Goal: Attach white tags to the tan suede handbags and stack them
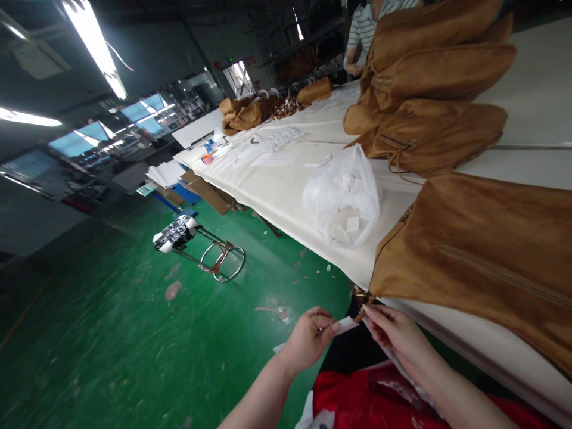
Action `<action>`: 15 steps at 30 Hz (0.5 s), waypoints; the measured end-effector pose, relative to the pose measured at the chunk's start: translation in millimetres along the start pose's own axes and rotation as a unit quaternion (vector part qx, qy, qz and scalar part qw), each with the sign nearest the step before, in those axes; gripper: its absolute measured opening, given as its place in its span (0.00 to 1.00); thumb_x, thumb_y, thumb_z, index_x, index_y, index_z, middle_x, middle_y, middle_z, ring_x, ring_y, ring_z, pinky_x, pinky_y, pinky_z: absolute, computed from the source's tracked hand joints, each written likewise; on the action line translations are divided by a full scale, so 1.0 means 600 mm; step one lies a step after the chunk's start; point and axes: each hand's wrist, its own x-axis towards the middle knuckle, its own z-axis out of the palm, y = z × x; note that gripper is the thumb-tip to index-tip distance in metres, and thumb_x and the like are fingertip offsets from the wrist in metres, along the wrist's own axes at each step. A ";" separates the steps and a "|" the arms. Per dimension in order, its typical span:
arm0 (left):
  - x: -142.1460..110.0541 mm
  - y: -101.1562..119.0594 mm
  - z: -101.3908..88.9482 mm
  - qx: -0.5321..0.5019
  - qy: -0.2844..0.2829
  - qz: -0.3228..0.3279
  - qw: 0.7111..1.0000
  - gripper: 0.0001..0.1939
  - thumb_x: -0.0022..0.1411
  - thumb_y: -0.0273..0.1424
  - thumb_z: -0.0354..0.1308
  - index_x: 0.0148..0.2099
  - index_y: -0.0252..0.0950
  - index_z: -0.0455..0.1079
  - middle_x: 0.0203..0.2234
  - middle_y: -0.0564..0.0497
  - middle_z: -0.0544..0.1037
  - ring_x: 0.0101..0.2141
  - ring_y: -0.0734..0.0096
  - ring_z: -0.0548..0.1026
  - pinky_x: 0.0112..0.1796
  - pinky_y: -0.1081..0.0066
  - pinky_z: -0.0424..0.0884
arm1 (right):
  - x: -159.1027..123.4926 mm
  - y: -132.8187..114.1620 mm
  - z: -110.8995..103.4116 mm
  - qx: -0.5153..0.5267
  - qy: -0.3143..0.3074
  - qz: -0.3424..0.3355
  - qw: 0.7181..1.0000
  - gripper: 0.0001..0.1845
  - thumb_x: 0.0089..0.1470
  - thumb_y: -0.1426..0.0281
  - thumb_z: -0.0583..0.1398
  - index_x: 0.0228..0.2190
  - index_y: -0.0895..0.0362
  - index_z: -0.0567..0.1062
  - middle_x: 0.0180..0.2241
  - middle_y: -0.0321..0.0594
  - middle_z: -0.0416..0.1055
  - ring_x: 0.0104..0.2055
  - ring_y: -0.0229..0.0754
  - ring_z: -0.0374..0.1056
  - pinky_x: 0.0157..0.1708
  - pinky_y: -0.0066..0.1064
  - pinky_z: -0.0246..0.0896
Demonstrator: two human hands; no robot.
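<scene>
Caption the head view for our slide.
Left-hand grip on a white strip, right-hand grip on a brown strap, beside a brown bag.

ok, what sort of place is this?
Probably a bag workshop or small factory: similar brown bags piled on a long covered table, tube lights overhead, and a stool on a scuffed green floor.

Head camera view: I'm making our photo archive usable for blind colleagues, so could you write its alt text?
A person's left hand grips a white strip while the right hand pinches a brown strap, beside a white table. Brown bags and a see-through plastic bag lie on it; farther left, a stool is on the green floor.
</scene>
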 end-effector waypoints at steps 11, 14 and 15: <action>0.032 0.049 0.029 0.049 0.036 -0.035 0.998 0.21 0.68 0.33 0.47 0.21 0.35 0.59 0.21 0.55 0.62 0.24 0.75 0.62 0.27 0.73 0.55 | 0.012 -0.002 -0.020 0.085 0.065 -0.072 0.992 0.18 0.34 0.59 0.72 0.26 0.57 0.77 0.26 0.38 0.75 0.22 0.35 0.63 0.21 0.26 0.54; 0.035 0.052 0.033 0.057 0.039 -0.040 0.997 0.20 0.67 0.33 0.47 0.22 0.36 0.60 0.21 0.54 0.62 0.24 0.74 0.62 0.27 0.73 0.54 | 0.017 0.000 -0.026 0.070 0.068 -0.100 0.990 0.16 0.37 0.59 0.71 0.23 0.57 0.77 0.22 0.38 0.72 0.21 0.36 0.61 0.21 0.28 0.52; 0.036 0.052 0.033 0.057 0.042 -0.042 0.997 0.20 0.67 0.33 0.47 0.22 0.35 0.62 0.21 0.54 0.63 0.24 0.74 0.63 0.27 0.73 0.55 | 0.018 0.000 -0.027 0.063 0.069 -0.103 0.990 0.16 0.37 0.59 0.71 0.23 0.58 0.77 0.20 0.37 0.71 0.21 0.35 0.60 0.21 0.28 0.52</action>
